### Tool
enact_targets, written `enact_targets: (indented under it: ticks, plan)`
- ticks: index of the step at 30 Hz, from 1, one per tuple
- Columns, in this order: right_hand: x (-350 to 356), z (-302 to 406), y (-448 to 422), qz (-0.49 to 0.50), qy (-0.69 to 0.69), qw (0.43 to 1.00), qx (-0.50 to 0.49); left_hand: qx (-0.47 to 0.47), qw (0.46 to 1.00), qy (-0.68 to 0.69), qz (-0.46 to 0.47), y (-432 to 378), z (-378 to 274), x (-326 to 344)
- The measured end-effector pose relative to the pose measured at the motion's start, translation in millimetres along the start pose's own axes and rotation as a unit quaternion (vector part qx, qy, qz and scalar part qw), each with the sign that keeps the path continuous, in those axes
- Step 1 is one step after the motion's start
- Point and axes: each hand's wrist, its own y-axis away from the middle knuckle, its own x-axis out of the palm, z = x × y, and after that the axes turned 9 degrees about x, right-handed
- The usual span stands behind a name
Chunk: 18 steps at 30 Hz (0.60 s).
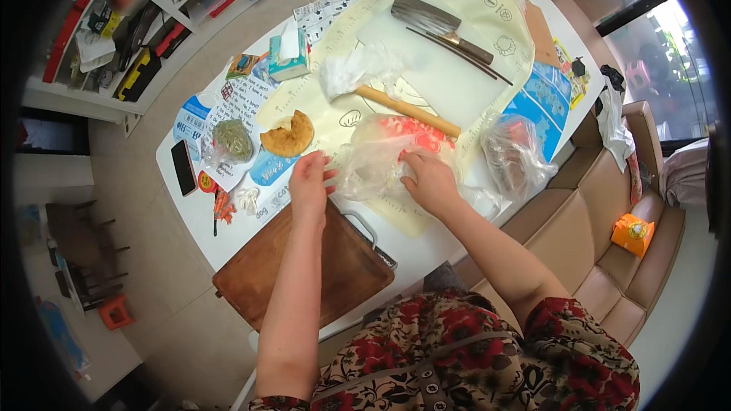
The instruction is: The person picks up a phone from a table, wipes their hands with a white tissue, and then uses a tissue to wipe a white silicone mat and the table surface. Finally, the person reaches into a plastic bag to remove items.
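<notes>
My right hand (428, 181) pinches a clear plastic bag with red print (371, 165) at the table's middle. Just left of the bag, my left hand (311, 180) is raised with its fingers apart and nothing in it. A round flatbread with a piece gone (287, 134) lies beyond that hand. Behind the printed bag, a wooden rolling pin (408, 109) rests on a cream pastry mat (325, 77), one end under a crumpled white bag (354, 71). A cleaver (425, 14) and dark chopsticks (457, 54) lie on a white cutting board (457, 88). What the printed bag holds is unclear.
A wooden tray-like board (251, 274) with a metal handle lies at the near edge. On the left are a phone (183, 168), a bag of green stuff (233, 140) and a tissue box (288, 57). A tied plastic bag (514, 154) stands right, beside a brown sofa (571, 217).
</notes>
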Motion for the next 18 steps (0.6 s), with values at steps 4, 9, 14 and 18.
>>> enact_targets:
  ticks: [4, 9, 14, 18]
  plan:
    - [-13.8, 8.7, 14.0, -0.006, -0.082, 0.996, -0.036, -0.017, 0.988, -0.026, -0.151, -48.4, 38.4, -48.3]
    - [-33.1, 5.6, 29.0, 0.030, -0.144, 0.989, 0.008, -0.075, 0.975, -0.006, -0.209, -107.5, 58.9, -70.7]
    - [-37.0, 8.7, 34.6, 0.022, -0.172, 0.985, -0.025, -0.061, 0.971, -0.062, -0.223, -156.4, 71.0, -86.8]
    - [-44.7, 13.2, 35.9, 0.004, -0.210, 0.977, -0.024, -0.058, 0.955, -0.054, -0.285, -148.2, 59.4, -63.3]
